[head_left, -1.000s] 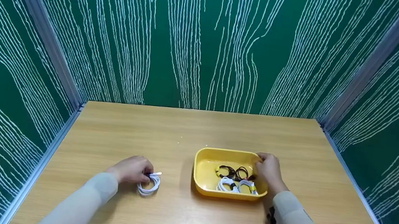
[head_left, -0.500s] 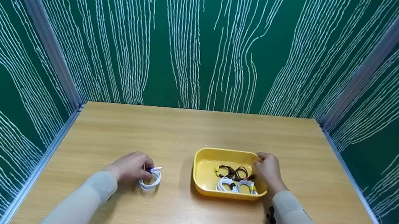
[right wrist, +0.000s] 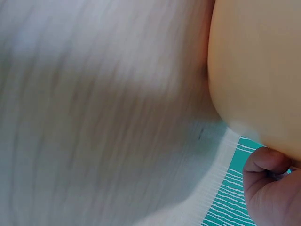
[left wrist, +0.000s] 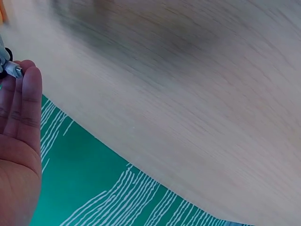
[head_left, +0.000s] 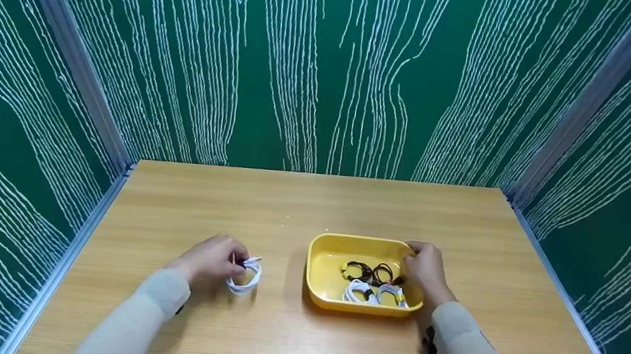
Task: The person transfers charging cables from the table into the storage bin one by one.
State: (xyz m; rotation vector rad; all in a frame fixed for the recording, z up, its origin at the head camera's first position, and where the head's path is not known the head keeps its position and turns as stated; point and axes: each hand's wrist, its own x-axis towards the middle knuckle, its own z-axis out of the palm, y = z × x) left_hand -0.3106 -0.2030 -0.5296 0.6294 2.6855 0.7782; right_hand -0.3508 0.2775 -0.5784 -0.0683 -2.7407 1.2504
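My left hand [head_left: 213, 258] pinches a coiled white cable [head_left: 242, 290] slightly above the table, left of the yellow bin [head_left: 359, 309]. A dark tie shows by its fingertips. In the left wrist view, one cable end [left wrist: 15, 69] lies at the fingers of the left hand [left wrist: 21, 136]; the rest of the coil is mostly cut off. My right hand [head_left: 426, 269] grips the bin's right rim near its far corner. The right wrist view has the bin's outer wall [right wrist: 258, 70] with the curled right hand [right wrist: 273, 193] below it.
Inside the bin lie two black coiled cables [head_left: 361, 277] and two white coiled cables [head_left: 353, 295], some with yellow or black ties. The wooden table [head_left: 281, 343] is bounded by green panels [head_left: 282, 63] with white lines, at the back and both sides.
My left hand has lifted the white cable coil off the table and shifted it a little away from me and to the right. The right hand and the bin have stayed put.
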